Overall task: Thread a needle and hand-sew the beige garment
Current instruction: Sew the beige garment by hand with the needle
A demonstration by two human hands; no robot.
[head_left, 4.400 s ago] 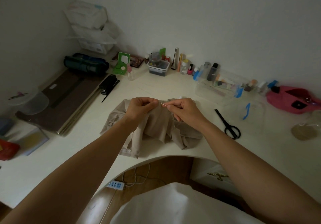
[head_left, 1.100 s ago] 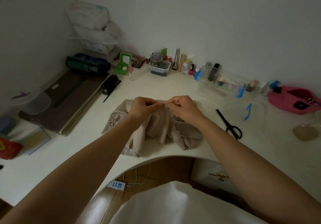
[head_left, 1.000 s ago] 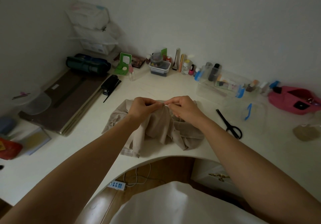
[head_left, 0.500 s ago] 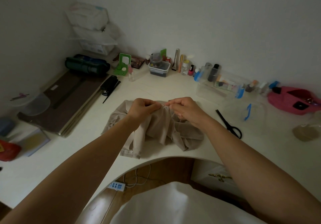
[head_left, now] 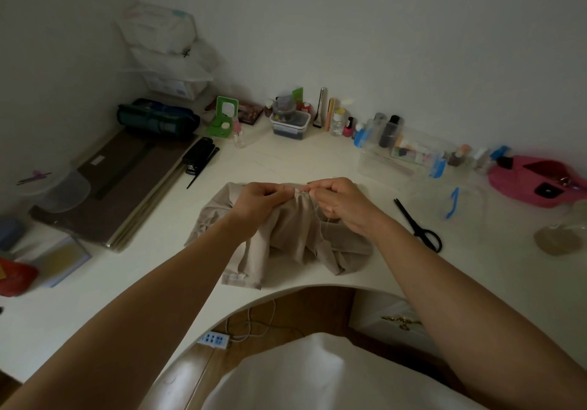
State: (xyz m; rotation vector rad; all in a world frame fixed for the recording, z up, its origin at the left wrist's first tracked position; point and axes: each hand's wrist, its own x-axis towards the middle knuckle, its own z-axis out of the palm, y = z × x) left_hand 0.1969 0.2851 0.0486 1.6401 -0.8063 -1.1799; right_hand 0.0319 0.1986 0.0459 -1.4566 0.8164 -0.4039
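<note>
I see the left hand and right hand close together, both pinching a gathered fold of the beige garment on the worktop. Behind, a clear box holds small colourful items; a lidded tub holds dark bits.

White desk with beige garment, scissors

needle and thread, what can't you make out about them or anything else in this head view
Head view only.
Needle: not visible; the pinching fingertips of the left hand and right hand cover that spot on the garment.
Thread: a faint strand below the right hand, too thin to follow to either end.
Pink pouch: blurred, cut off by the right edge.
Small bottles by the wall: labels too small.
</note>
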